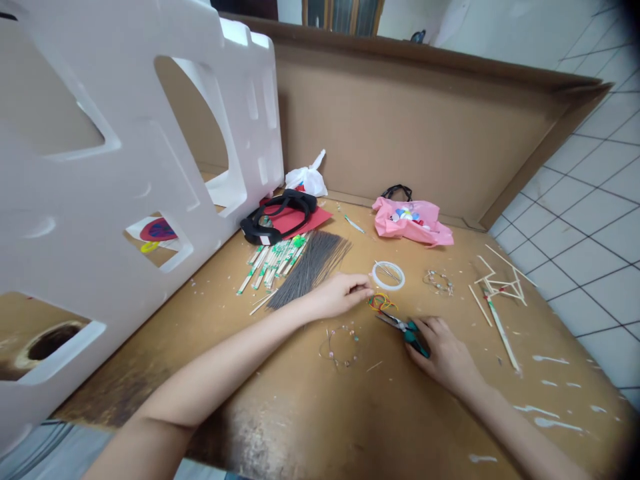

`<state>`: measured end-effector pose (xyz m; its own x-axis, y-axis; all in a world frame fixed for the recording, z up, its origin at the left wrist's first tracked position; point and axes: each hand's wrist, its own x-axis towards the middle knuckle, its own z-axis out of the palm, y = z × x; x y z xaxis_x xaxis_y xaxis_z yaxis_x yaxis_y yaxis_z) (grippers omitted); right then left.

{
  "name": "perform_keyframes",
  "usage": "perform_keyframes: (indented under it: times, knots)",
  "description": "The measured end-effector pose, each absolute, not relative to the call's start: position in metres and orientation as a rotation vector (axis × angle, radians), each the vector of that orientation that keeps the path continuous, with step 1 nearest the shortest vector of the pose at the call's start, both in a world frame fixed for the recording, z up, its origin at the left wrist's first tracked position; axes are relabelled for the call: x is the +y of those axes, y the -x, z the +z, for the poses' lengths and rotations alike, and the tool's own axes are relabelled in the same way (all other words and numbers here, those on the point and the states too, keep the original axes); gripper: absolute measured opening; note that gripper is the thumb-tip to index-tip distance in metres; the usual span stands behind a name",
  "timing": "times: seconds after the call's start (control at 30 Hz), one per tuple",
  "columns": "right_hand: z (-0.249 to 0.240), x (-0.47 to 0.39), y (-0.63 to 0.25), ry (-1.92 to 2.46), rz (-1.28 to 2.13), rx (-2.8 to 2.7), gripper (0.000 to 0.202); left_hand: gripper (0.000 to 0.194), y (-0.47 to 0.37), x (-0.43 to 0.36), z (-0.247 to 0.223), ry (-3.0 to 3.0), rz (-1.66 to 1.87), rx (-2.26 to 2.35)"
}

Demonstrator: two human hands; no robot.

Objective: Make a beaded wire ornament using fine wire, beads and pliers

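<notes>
My right hand [440, 347] grips the green-handled pliers [406, 330] low over the table, their metal jaws pointing left. My left hand [347, 292] is closed, its fingers curled together beside a few red, yellow and green rubber bands [382, 303]. Whether it pinches anything I cannot make out. Just beyond the bands lies a white ring-shaped spool [389, 275]. A thin wire loop with small beads [341, 345] rests on the near side of my left hand. Another beaded wire loop [439, 282] lies farther right.
A bundle of dark thin wires [307, 270] and paper-wrapped chopsticks [273, 260] lie to the left, near a black headset-like band [265, 220]. A white plastic panel [125, 133] stands at left. Pink bag [413, 223] sits behind; a glued stick frame [503, 288] is at right.
</notes>
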<state>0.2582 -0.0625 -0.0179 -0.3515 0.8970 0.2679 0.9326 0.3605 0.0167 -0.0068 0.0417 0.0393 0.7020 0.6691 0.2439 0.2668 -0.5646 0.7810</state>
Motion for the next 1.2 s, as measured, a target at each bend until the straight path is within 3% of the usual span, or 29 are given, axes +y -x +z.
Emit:
perform_keyframes:
  times: [0.3,0.4,0.63,1.1,1.2]
  knots:
    - [-0.019,-0.055,-0.257,1.488,-0.105,-2.375,0.031,0.024,0.023,0.035,0.033,-2.339,0.540,0.677]
    - [0.008,-0.046,-0.240,1.486,0.180,-2.216,0.022,0.023,0.021,0.032,0.039,-2.515,0.483,0.689]
    - [0.049,-0.021,-0.178,1.475,0.864,-1.932,0.028,0.026,0.016,0.023,0.049,-2.754,0.371,0.780]
    - [0.038,-0.008,-0.174,1.508,1.244,-1.614,0.031,0.024,0.028,0.023,0.030,-2.581,0.564,0.977]
    - [0.040,-0.006,-0.182,1.535,1.233,-1.563,0.032,0.029,0.040,0.025,0.018,-2.458,0.444,1.190]
